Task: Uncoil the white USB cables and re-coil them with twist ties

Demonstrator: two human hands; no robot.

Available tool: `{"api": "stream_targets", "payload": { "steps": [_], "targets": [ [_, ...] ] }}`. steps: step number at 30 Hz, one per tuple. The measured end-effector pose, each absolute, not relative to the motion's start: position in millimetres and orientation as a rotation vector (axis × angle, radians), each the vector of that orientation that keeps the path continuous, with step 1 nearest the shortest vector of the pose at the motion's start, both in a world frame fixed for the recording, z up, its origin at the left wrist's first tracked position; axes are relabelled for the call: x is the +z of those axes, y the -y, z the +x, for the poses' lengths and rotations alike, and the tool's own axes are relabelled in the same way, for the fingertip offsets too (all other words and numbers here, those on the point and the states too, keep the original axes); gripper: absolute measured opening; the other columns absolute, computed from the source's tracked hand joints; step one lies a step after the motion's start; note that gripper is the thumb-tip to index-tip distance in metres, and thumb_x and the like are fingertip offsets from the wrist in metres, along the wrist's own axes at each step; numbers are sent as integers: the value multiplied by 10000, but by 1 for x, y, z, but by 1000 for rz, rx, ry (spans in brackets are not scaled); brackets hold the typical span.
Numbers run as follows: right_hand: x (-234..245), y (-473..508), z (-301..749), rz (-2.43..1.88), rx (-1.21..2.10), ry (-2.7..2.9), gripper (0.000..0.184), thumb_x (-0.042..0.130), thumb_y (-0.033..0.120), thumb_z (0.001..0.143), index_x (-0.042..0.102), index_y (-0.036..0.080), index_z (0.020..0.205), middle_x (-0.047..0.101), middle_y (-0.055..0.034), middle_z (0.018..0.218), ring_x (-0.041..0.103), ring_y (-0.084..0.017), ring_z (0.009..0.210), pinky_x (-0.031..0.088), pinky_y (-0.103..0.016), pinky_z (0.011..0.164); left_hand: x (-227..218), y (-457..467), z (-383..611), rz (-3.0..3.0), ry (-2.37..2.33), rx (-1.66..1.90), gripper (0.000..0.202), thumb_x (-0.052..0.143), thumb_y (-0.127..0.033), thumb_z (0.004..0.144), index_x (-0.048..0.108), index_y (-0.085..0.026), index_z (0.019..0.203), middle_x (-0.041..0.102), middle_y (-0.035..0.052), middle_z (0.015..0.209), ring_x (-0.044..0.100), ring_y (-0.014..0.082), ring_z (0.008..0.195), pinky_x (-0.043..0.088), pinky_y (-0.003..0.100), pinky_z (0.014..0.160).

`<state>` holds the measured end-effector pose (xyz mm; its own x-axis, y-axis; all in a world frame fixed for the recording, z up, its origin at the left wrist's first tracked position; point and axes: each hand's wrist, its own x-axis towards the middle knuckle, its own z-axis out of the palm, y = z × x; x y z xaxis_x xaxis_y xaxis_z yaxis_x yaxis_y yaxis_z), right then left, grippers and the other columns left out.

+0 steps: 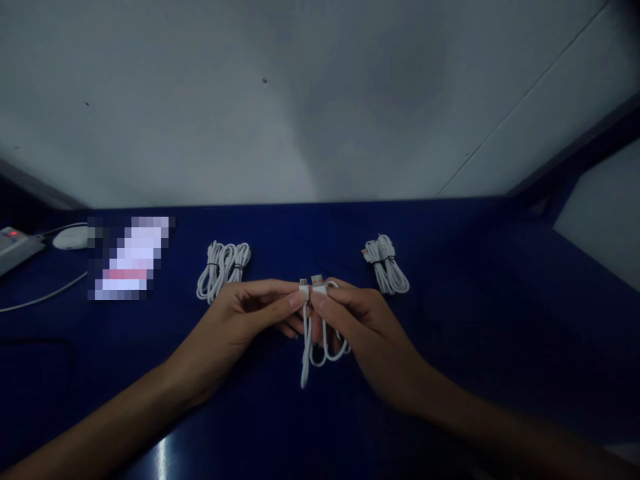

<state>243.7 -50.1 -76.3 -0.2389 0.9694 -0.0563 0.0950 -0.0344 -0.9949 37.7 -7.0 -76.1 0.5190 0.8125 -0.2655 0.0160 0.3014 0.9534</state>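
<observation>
Both my hands meet over the middle of the dark blue table (450, 320). My left hand (250, 317) pinches one plug end of a white cable (320, 347), and my right hand (357, 317) pinches the other plug end beside it. The plugs point up, side by side. The cable's loops hang down between my hands to the table top.
A bundle of tied white cables (223, 267) lies to the back left and a smaller tied bundle (386, 265) to the back right. At the far left are a white mouse (70, 238), a grey device (17, 247) with a red light and a blurred-out patch. A white wall stands behind.
</observation>
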Motion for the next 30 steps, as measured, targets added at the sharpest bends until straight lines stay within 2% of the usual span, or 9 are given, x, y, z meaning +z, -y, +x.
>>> {"api": "stream_targets", "payload": {
  "steps": [9, 21, 27, 30],
  "targets": [
    [-77, 48, 243, -1172, 1375, 1430, 481, 540, 345, 1149, 702, 208, 717, 665, 17, 781, 580, -129, 706, 453, -332, 720, -75, 8, 37, 1159, -895, 627, 215, 737, -299, 1059, 880, -234, 1205, 860, 61, 964, 758, 153, 862, 583, 230, 836],
    [-76, 48, 242, -1177, 1379, 1420, 485, 515, 343, 1160, 712, 211, 737, 650, 1, 826, 588, -149, 778, 457, -324, 739, -75, 7, 38, 1161, -885, 633, 238, 755, -391, 1055, 878, -227, 1177, 845, 51, 922, 758, 153, 863, 585, 229, 842],
    [-76, 52, 245, -1204, 1382, 1408, 528, 474, 479, 1179, 613, 222, 739, 598, -2, 848, 563, -166, 803, 454, -325, 746, -68, 10, 41, 1083, -854, 634, 265, 692, -401, 1094, 849, -197, 1155, 836, 86, 1051, 771, 177, 916, 603, 283, 901],
    [-77, 53, 247, -1165, 1416, 1397, 486, 494, 519, 1167, 670, 240, 809, 621, -13, 911, 575, -177, 815, 468, -329, 726, -68, 11, 42, 1026, -840, 666, 217, 700, -350, 1087, 827, -179, 1124, 825, 77, 965, 776, 167, 849, 617, 272, 853]
  ]
}}
